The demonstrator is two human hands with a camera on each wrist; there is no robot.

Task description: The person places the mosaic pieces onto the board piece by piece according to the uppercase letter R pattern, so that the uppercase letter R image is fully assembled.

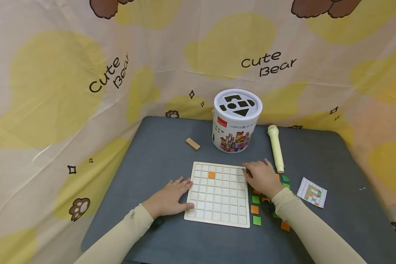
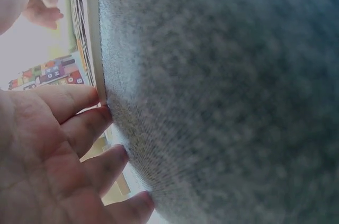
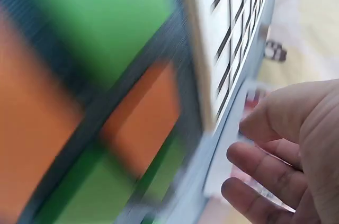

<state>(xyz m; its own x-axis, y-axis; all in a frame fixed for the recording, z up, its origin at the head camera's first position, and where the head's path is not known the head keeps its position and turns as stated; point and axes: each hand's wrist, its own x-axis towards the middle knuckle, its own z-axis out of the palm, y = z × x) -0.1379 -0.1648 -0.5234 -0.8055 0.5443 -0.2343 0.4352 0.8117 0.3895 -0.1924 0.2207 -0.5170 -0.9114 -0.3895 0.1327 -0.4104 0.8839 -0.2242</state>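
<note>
A square wooden grid board [image 1: 217, 224] with white cells lies on the table, one orange tile [image 1: 211, 175] near its upper left. My left hand [image 1: 171, 197] rests at the board's left side, fingers spread and thumb over the edge; up close, fingertips [image 2: 90, 97] meet the rim. By the upper right corner is my right hand [image 1: 264, 178], its fingers loosely bent, and the right wrist view shows nothing between them. Under and beside that hand lie several loose tiles, among them a green one [image 1: 257, 220] and an orange one [image 1: 255, 209]; the forearm hides some.
Behind the board stands a white tub [image 1: 235, 124] with shaped holes in its lid. A small wooden block [image 1: 193, 144] lies left of it, a pale yellow microphone-shaped object [image 1: 276, 150] right. A paper card [image 1: 312, 192] with a coloured grid pattern lies right of the tiles.
</note>
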